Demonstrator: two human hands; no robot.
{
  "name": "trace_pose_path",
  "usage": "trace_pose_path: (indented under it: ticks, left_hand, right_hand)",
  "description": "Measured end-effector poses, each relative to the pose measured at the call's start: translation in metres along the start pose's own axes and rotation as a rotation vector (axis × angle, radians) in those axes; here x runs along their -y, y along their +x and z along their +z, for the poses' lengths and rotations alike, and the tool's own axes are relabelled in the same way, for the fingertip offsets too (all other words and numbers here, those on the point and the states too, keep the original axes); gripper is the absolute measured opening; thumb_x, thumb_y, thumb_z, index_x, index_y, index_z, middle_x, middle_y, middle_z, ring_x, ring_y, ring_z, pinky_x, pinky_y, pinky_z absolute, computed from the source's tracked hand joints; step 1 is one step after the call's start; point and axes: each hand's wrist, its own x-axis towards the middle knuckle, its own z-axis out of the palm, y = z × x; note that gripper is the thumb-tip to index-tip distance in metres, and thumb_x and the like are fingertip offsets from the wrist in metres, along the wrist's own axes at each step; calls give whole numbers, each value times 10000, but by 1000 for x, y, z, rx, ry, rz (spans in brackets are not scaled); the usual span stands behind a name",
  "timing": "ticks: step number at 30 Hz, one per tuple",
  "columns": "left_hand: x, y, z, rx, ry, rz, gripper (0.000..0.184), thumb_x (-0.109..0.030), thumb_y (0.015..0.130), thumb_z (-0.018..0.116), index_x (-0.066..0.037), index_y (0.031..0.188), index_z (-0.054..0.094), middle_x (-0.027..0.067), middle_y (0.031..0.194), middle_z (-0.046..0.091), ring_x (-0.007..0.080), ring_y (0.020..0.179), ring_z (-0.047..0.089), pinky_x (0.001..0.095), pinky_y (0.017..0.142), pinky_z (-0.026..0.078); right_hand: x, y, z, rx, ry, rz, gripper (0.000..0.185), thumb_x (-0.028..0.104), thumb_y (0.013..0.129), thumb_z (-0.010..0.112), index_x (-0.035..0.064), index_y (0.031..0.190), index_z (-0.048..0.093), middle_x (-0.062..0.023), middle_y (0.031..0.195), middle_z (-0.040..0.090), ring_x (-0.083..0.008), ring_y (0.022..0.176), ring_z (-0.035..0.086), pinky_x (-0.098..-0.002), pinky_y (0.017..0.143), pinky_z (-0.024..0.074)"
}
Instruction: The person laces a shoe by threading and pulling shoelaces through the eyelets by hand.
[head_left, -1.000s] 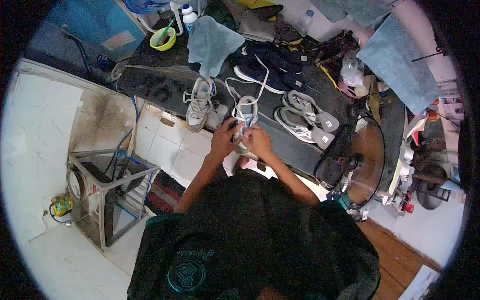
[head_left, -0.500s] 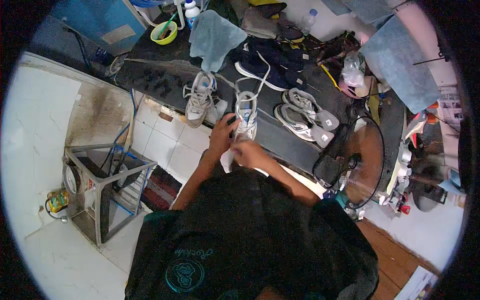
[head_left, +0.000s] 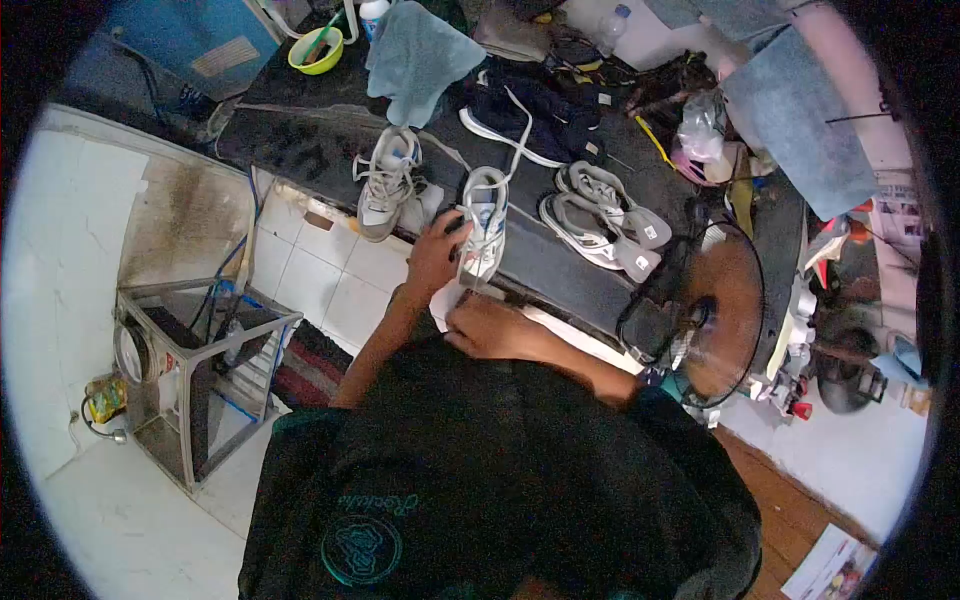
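A white and grey shoe point(head_left: 484, 232) with blue inside stands at the front edge of the dark bench point(head_left: 560, 285), its toe towards me. My left hand point(head_left: 437, 252) grips the left side of this shoe, fingertips near its laces. Just below the toe, my right hand point(head_left: 487, 328) is closed, with a pale lace running down to it from the shoe. A long loose lace point(head_left: 520, 130) trails from the top of the shoe over the bench. To the left stands a similar laced shoe point(head_left: 385, 195), apart from my hands.
Grey shoes point(head_left: 590, 228) lie to the right, dark blue shoes point(head_left: 530, 122) behind. A blue cloth point(head_left: 415, 65) and a yellow-green bowl point(head_left: 316, 52) are at the back left. A round fan point(head_left: 715, 315) stands at the right, a metal frame point(head_left: 200, 365) on the floor left.
My right hand has moved down from the shoe's laces towards my body. My left hand stays at the shoe's left side. The view has shifted slightly.
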Motion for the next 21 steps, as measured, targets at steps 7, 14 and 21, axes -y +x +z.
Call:
trace_pose_path:
  ticks: [7, 14, 21]
  left_hand:
    - [-16, 1, -7, 59, 37, -52, 543, -213, 817, 779, -161, 1331, 611, 107, 1379, 505, 391, 1124, 548, 480, 961, 447]
    - [-15, 3, -3, 27, -25, -24, 578, -130, 823, 758, -162, 1371, 576, 137, 1410, 474, 370, 1236, 503, 471, 1013, 423]
    - [-19, 8, -2, 27, -40, -52, 625, -178, 761, 796, -204, 1356, 609, 104, 1405, 495, 343, 1165, 570, 465, 969, 469]
  right_hand:
    - [20, -15, -33, 19, 166, -116, 156, 128, 886, 551, 66, 1010, 623, -198, 836, 675, -406, 810, 675, -530, 725, 497]
    - [52, -33, -77, 73, 275, -122, 188, 195, 942, 556, 33, 1013, 618, -226, 835, 668, -421, 805, 660, -519, 753, 505]
    - [109, -48, -125, 107, 710, -580, 101, 115, 973, 504, 48, 979, 578, -146, 784, 607, -341, 754, 621, -434, 698, 487]
